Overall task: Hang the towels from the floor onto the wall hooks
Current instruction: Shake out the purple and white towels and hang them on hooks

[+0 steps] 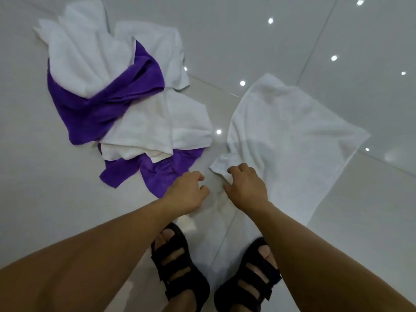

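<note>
Here, a corner of the white towel on the floor is pinched by the right hand; the left hand is loosely curled, empty. Lifted so, its trailing end could be trodden underfoot.

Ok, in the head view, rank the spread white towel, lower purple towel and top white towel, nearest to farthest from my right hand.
1. spread white towel: the right hand grips its corner.
2. lower purple towel: just to the left.
3. top white towel: far upper left.
</note>
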The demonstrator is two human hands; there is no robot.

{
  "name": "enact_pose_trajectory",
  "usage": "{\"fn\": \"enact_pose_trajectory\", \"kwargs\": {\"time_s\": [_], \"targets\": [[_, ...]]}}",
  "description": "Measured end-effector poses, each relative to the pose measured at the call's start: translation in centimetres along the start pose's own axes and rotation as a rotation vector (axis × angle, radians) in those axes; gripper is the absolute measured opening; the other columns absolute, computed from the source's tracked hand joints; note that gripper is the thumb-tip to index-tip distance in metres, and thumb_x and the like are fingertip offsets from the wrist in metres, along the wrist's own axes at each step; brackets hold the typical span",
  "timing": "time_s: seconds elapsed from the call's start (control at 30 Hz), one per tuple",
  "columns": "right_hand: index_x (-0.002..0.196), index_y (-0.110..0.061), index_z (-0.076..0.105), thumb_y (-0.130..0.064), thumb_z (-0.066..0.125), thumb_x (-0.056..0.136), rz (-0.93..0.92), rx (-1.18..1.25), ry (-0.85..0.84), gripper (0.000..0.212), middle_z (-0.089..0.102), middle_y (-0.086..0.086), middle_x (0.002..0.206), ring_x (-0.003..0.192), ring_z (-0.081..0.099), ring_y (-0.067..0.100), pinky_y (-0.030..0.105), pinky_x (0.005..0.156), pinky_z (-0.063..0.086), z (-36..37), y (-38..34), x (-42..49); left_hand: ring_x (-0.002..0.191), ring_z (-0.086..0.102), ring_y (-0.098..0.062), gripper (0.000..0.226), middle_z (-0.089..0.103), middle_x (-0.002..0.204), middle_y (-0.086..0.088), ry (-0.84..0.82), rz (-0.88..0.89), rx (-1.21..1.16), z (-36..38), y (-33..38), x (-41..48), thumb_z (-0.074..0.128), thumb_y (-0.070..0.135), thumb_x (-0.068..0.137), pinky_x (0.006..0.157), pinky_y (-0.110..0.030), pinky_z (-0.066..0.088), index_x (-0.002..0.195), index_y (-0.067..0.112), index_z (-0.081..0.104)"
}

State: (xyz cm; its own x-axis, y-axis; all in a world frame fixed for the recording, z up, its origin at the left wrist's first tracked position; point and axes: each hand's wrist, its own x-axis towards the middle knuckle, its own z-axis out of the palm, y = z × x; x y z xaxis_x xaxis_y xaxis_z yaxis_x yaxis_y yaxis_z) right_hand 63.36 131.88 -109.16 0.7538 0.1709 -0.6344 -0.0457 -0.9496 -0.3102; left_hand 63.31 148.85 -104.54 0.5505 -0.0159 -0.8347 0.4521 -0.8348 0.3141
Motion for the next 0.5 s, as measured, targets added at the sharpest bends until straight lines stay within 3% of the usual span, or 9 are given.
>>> {"fn": "enact_pose_trajectory", "kwargs": {"time_s": [0.1,0.23,0.33,0.43,0.5], "targets": [[0.119,-0.014,0.054,-0.037,0.056,0.09,-0.053,-0.128,0.025,0.036,0.052,0.007,0.118,0.103,0.05,0.027,0.037,0.078,0.046,2.9,0.4,2.5,0.127,0.046,-0.021,0.047,0.046,0.143,-0.006,0.032,0.021,0.011,0.7,-0.5,2.6,0.05,0.032,0.094,0.1,-0.028,0.036,0.138,0.015,0.045],[0.103,-0.009,0.059,-0.015,0.046,0.091,-0.02,-0.164,0.095,0.019,0.057,0.009,0.107,0.093,0.051,0.028,0.035,0.07,0.039,3.6,0.5,3.4,0.127,0.047,-0.021,0.048,0.045,0.143,-0.004,0.023,0.013,0.001,0.6,-0.6,3.3,0.05,0.032,0.094,0.099,-0.03,0.038,0.139,0.017,0.044],[0.098,-0.011,0.06,-0.019,0.044,0.095,0.048,0.093,0.112,0.018,0.061,0.006,0.096,0.088,0.055,0.027,0.039,0.075,0.046,1.2,0.1,1.8,0.125,0.048,-0.021,0.049,0.046,0.142,-0.004,0.035,-0.004,-0.036,-0.5,0.0,1.4,0.05,0.032,0.094,0.098,-0.03,0.038,0.14,0.017,0.043],[0.095,-0.018,0.048,-0.032,0.037,0.101,0.227,0.497,0.122,0.018,0.058,-0.002,0.084,0.08,0.058,0.024,0.036,0.069,0.045,-3.8,-0.6,-1.9,0.121,0.051,-0.021,0.051,0.049,0.139,-0.005,0.038,-0.017,-0.069,-2.6,1.5,-2.6,0.052,0.033,0.093,0.096,-0.029,0.039,0.14,0.016,0.043],[0.098,-0.02,0.045,-0.035,0.035,0.102,0.29,0.67,0.219,0.019,0.056,-0.007,0.082,0.078,0.058,0.02,0.033,0.066,0.043,-8.4,-1.3,-4.8,0.121,0.05,-0.02,0.055,0.048,0.139,-0.005,0.019,-0.009,-0.089,-4.6,3.3,-5.9,0.054,0.034,0.092,0.097,-0.027,0.039,0.142,0.015,0.04]]}}
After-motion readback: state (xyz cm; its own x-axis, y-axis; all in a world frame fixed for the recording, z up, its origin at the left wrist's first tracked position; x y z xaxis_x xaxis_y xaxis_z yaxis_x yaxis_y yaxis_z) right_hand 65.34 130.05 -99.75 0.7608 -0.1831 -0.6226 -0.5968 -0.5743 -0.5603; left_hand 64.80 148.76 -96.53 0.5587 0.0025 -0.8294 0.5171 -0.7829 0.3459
